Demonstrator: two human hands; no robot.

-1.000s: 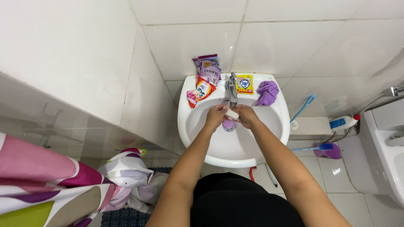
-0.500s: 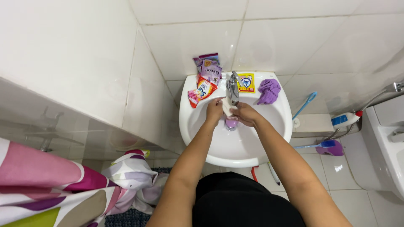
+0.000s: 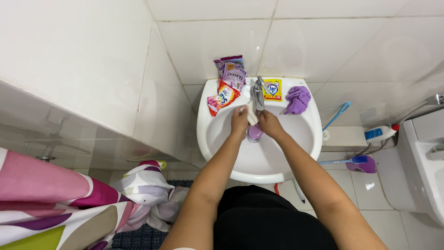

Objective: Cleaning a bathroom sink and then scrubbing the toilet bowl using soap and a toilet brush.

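Held thing: a small pale, whitish bar of soap (image 3: 252, 114), block-shaped and smooth; only part of it shows between the two hands.
Where it is: over the bowl of the white ceramic washbasin (image 3: 296, 159), just below the chrome tap (image 3: 257, 94) and above a small purple object (image 3: 255, 132) lying near the drain.
Long axis: the bar runs roughly up and away towards the tap, tilted a little to the left; I cannot tell one end from the other.
Left hand: the left hand (image 3: 239, 122) is curled against the bar's left side, fingers bent close and touching it.
Right hand: the right hand (image 3: 269, 125) is closed in on the bar's right side, fingers wrapped towards it; the two hands nearly meet.
Basin rim: a red and white sachet (image 3: 222, 96) and purple sachets (image 3: 231, 71) lie left of the tap, a yellow packet (image 3: 272, 89) just right of it, a crumpled purple cloth (image 3: 297, 99) further right.
Room: glossy white wall tiles (image 3: 212, 41) on the back and left walls, pale tiled floor (image 3: 370, 190).
Right side: a blue-handled brush (image 3: 336, 115) leans by the basin, a purple brush (image 3: 356, 163) lies low on the floor, a white toilet (image 3: 423, 162) stands at the edge.
Left side: a cloth patterned in pink, white and purple (image 3: 69, 208) hangs in the lower corner.
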